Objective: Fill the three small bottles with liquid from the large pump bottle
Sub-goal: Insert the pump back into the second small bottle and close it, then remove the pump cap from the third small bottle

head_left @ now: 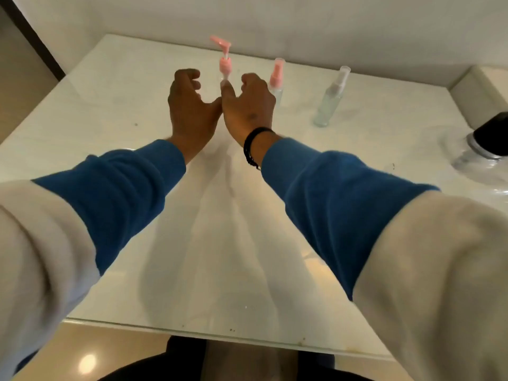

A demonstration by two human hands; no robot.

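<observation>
The pump bottle (pixel 224 66), with its pink pump head, stands upright toward the far side of the white counter (pixel 123 86), mostly hidden behind the two hands. The left hand (pixel 189 105) hovers just to its left, fingers loosely curled and holding nothing. The right hand (pixel 248 105), a black wristband (pixel 251 145) at its wrist, is just to the bottle's right, fingers curled; whether it touches the bottle cannot be told. Right of it stand a pink-capped small bottle (pixel 275 78) and, further right, a clear-capped small bottle (pixel 331 97), both upright. A sink (pixel 467 171) with a black drain plug (pixel 492 134) sits at the right edge.
</observation>
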